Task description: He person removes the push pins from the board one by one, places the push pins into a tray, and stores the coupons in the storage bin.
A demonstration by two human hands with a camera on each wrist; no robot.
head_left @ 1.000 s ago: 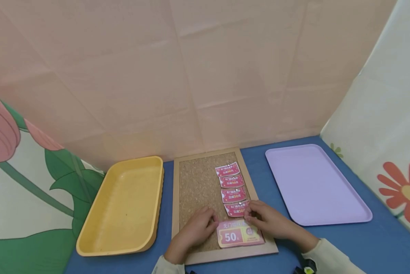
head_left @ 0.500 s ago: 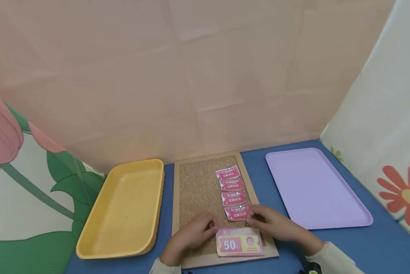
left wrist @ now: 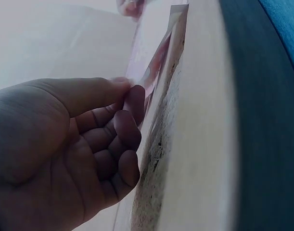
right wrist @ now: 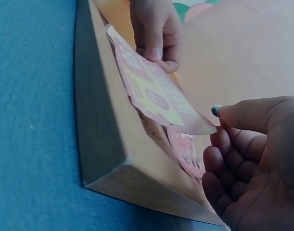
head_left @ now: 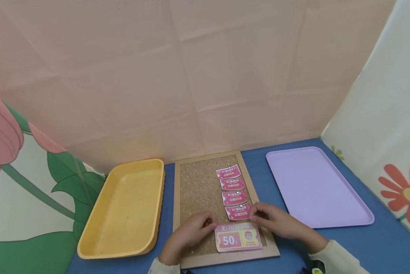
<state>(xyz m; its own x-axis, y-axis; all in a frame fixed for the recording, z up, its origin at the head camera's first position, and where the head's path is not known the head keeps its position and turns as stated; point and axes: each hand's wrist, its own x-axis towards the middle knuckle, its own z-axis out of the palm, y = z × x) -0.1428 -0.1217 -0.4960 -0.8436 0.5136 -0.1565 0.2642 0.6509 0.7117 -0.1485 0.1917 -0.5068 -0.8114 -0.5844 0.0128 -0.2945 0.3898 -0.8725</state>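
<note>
A large pink and yellow paper coupon (head_left: 238,238) is over the lower part of a wood-framed corkboard (head_left: 196,190). My left hand (head_left: 194,230) pinches its left edge between thumb and index finger, as the left wrist view (left wrist: 65,149) of that hand confirms. In the right wrist view the coupon (right wrist: 159,98) is tilted up off the board. My right hand (head_left: 273,222) pinches a small shiny thumbtack (right wrist: 215,111) at the coupon's upper right corner. Above lies a column of several smaller red coupons (head_left: 234,198), small tacks along their top edges.
A yellow tray (head_left: 126,209) stands left of the board, and a flat lilac tray (head_left: 318,186) lies to its right. Both rest on a blue table covering (head_left: 276,190). Behind rises a beige cloth backdrop (head_left: 191,76); flower-printed cloth hangs at both sides.
The large coupon first shifted towards me, then slightly back up and left, held by my left hand. My right hand moved slightly right with it near the coupon's corner.
</note>
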